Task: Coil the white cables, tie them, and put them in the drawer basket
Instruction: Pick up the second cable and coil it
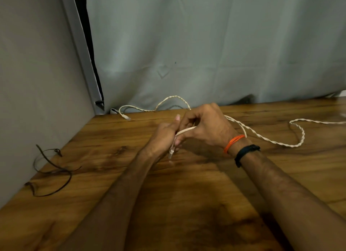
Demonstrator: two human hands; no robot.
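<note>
so, coiling barely begun. left hand (164,136) grips cable (262,134) near plug end, fingers curled round it; right hand (204,129) pinches same strand just beside. rest trails loose over worktop (187,194) toward curtain. next: draw slack in, lay first loop. ties (50,172) wait left; basket unseen.

Cream-white twisted cable (265,138); brown wood-grain table (187,204); orange and black wristbands (241,147); seemingly dark-brown ties (54,172).

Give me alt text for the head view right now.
Both hands, left and right, hold one end of a white cable above a wooden table; its remaining length trails loose toward a grey curtain. Dark ties lie at left.
</note>
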